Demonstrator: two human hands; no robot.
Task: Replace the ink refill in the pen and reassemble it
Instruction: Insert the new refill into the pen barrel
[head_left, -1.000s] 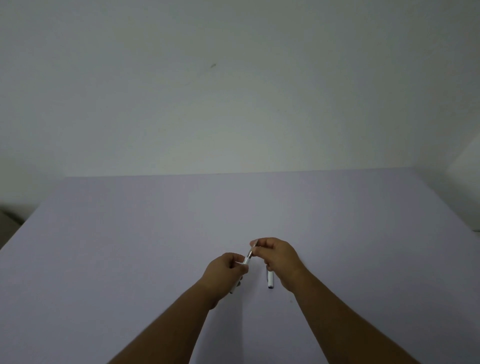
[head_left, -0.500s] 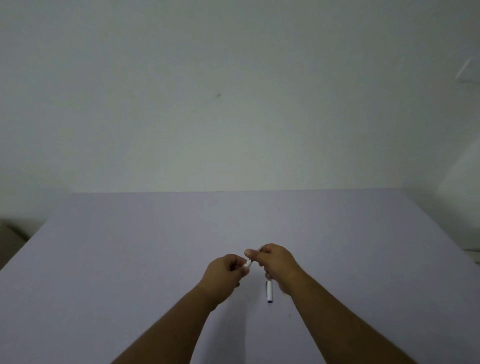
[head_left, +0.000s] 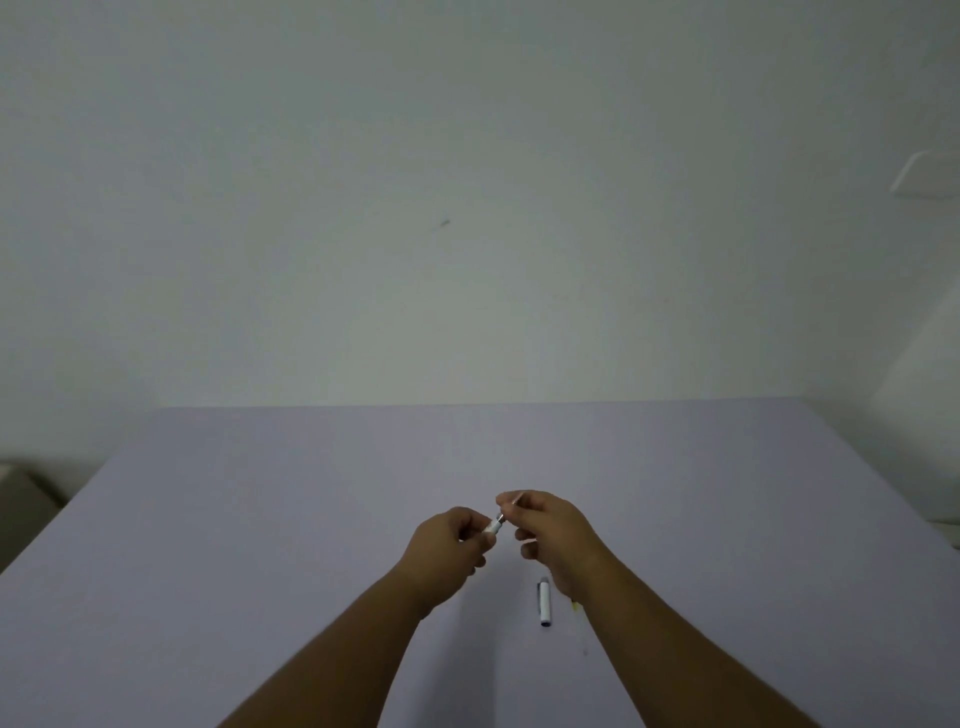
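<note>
Head view: left hand (head_left: 451, 540) clamps the white pen barrel (head_left: 493, 526), its open end tilted up-right toward the right hand (head_left: 550, 535), which pinches a thin refill (head_left: 515, 500) just beside it; the cap (head_left: 544, 603) lies on the table (head_left: 260, 519) below

Both hands raised, fingers pinched, nearly meeting at centre.
Left hand (head_left: 451, 540) curled into a loose fist, thumb and forefinger closed on the pen barrel (head_left: 494, 526), forearm angling in from lower left. Right hand (head_left: 553, 530) slightly higher and farther out, fingertips (head_left: 506, 503) pinched on the thin refill (head_left: 514, 500), remaining fingers curled under, forearm coming in from lower right.
</note>
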